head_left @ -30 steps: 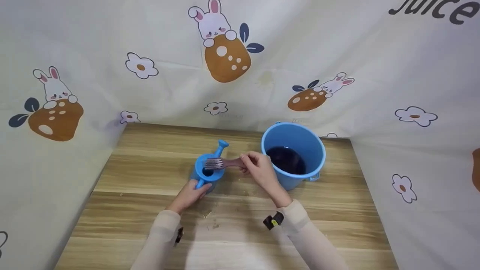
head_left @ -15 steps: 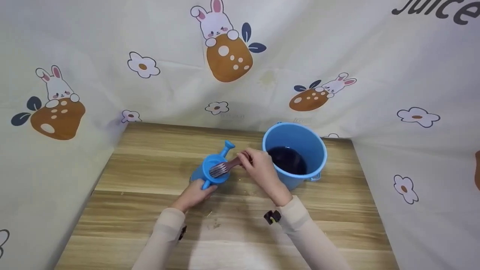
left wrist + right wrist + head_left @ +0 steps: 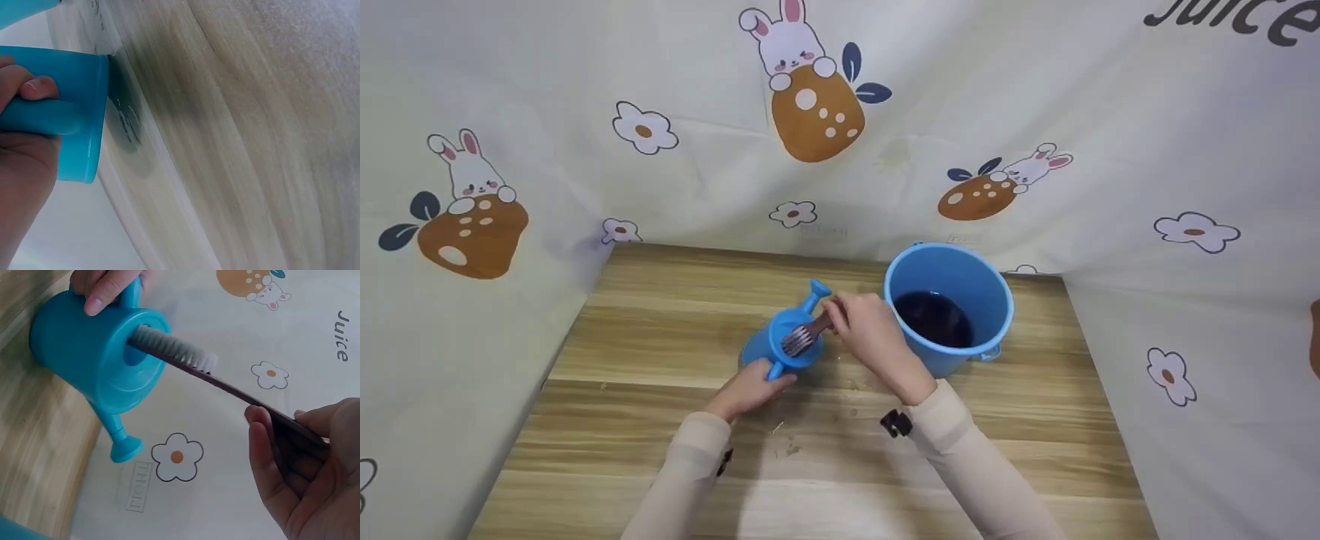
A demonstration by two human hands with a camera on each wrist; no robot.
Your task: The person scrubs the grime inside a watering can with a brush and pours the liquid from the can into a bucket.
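Gripping small blue plastic watering can (image 3: 771,346) by its handle, left hand (image 3: 748,388) curls fingers round it; can leans toward right hand (image 3: 868,331), over brown wood-grain tabletop (image 3: 660,322). Right hand pinches flat purplish-brown brush with whitish bristles (image 3: 801,340) between thumb and fingers, bristled tip inside can's top opening. Just beside right hand, large round blue plastic bucket (image 3: 964,279) stands on tabletop, dark liquid (image 3: 934,319) inside.

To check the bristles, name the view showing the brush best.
The right wrist view: the brush is close and side-on, its bristles plain. The head view shows it smaller, its handle partly hidden by the right hand; the left wrist view misses it.
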